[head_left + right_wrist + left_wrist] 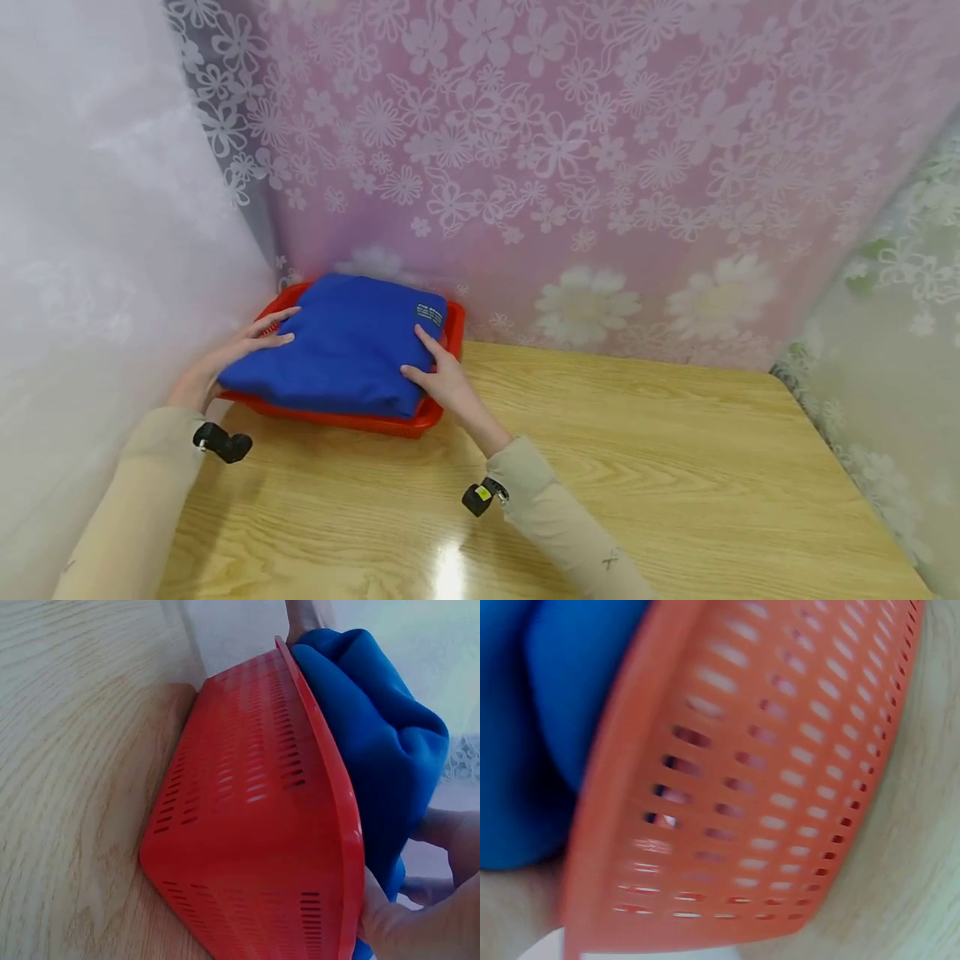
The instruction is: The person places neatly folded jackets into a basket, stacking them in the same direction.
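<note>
A folded blue garment point(345, 346) with a small printed text patch lies in a red plastic basket point(397, 427), bulging above its rim. My left hand point(228, 354) rests at the garment's left side, fingers stretched over its edge. On the right side my right hand point(448, 383) touches the cloth with thumb and forefinger spread. The right wrist view shows its fingers point(450, 829) against the blue cloth point(375, 742) and the thumb close to the basket's rim point(341, 802). In the left wrist view the slotted basket wall point(735, 780) fills the middle, slightly blurred.
The basket stands on a wood-grain table point(637, 467), at its back left corner. A pink flowered curtain point(570, 167) hangs right behind it, and a white sheet point(112, 208) hangs close on the left. Another flowered sheet point(900, 375) borders the table's right side.
</note>
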The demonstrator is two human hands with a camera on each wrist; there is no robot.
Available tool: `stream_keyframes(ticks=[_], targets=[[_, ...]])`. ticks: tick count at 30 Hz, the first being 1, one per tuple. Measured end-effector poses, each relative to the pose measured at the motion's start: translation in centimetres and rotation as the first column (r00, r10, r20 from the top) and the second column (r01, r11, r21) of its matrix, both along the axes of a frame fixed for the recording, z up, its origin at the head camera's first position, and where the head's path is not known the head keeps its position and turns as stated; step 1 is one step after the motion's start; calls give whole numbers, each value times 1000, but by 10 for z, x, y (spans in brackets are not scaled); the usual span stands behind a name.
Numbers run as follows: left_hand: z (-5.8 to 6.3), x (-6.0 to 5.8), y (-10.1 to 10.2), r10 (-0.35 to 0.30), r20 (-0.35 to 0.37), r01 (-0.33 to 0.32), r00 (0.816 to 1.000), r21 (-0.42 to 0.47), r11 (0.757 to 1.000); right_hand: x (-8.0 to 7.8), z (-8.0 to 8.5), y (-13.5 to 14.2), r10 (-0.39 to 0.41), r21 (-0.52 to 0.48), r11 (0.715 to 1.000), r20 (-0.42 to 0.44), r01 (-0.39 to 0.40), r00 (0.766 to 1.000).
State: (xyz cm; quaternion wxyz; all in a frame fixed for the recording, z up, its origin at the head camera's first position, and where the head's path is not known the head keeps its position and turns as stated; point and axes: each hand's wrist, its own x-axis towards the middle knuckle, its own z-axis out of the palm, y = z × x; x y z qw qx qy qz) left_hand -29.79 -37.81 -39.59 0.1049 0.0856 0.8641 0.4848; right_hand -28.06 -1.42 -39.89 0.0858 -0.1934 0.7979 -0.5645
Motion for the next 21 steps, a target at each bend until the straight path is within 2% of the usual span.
stream_keyframes(ticks=[4,7,9,11,13,16,18,21], targets=[[11,3,1,11,17,-10,1000,-60,998,0,3,7,17,-68,998,89,-11,996],[22,10,4,44,0,-44,999,-124,991,3,5,15,28,-96,995,104,-18,994],[31,14,9,57,-61,-67,997,-188,980,4,7,23,14,-83,997,73,-8,997],[41,17,18,61,-151,-98,987,-257,961,5,9,33,-20,-42,999,21,21,1000],[49,21,34,58,-255,-141,965,-320,937,5,11,45,-59,7,998,-43,59,997],[60,27,68,50,-381,-206,923,-382,901,5,14,63,-116,97,987,-136,130,984],[63,31,94,47,-418,-222,907,-382,897,6,15,75,-139,155,973,-188,170,972],[64,34,132,28,-444,-208,895,-362,909,10,17,92,-145,233,952,-233,200,962]])
